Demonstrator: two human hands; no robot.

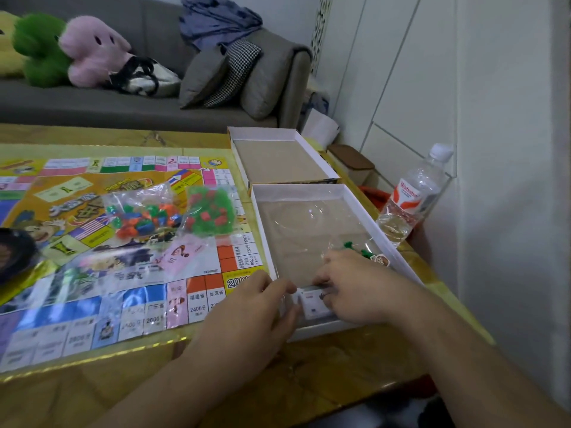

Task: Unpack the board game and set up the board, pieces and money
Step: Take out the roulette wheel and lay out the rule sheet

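The paper game board (102, 273) lies unfolded on the yellow table (324, 375). On it rest a clear bag of mixed coloured pieces (142, 219), a bag of green and red houses (211, 211) and a wrapped pink card stack (185, 254). The open box bottom (262, 230) stands to the right, with clear plastic wrap and green pawns (358, 248) inside. At its near edge both hands meet on a small plastic-wrapped white card pack (310, 302). My left hand (247, 316) pinches its left side. My right hand (355, 288) grips its right side.
The box lid (278, 156) lies upturned behind the box bottom. A water bottle (411, 196) stands right of the box by the white wall. A dark bowl (12, 254) sits at the board's left edge. A grey sofa with plush toys and cushions runs behind the table.
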